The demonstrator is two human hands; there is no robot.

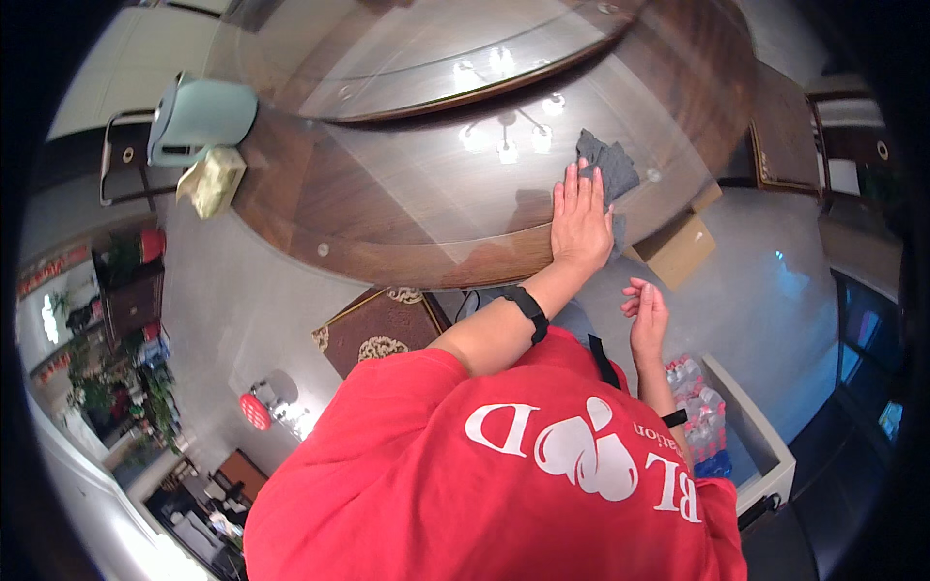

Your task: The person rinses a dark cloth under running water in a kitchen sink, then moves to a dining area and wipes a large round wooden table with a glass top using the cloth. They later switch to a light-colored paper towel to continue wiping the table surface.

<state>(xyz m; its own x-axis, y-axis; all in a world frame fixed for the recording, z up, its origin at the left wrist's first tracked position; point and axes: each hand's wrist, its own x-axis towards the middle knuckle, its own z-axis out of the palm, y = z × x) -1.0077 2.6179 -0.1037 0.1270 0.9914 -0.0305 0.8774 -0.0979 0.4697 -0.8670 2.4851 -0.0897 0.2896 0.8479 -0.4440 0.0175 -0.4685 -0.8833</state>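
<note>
My left hand point(583, 221) lies flat, palm down, near the front right edge of a round wooden table point(501, 258) with a glass top. Under its fingers and palm is a crumpled dark grey cloth point(614, 168), which spreads out past the fingertips and shows again beside the wrist. A black band circles my left forearm. My right hand point(645, 319) hangs in the air off the table's edge, fingers loosely curled and apart, with nothing in it.
A raised glass turntable point(465, 91) covers the table's middle. At the left edge stand a pale green electric kettle point(211, 116) and a tissue pack point(218, 180). A patterned chair seat point(385, 327), a cardboard box point(676, 250) and an open drawer point(770, 450) with bottles point(701, 417) surround me.
</note>
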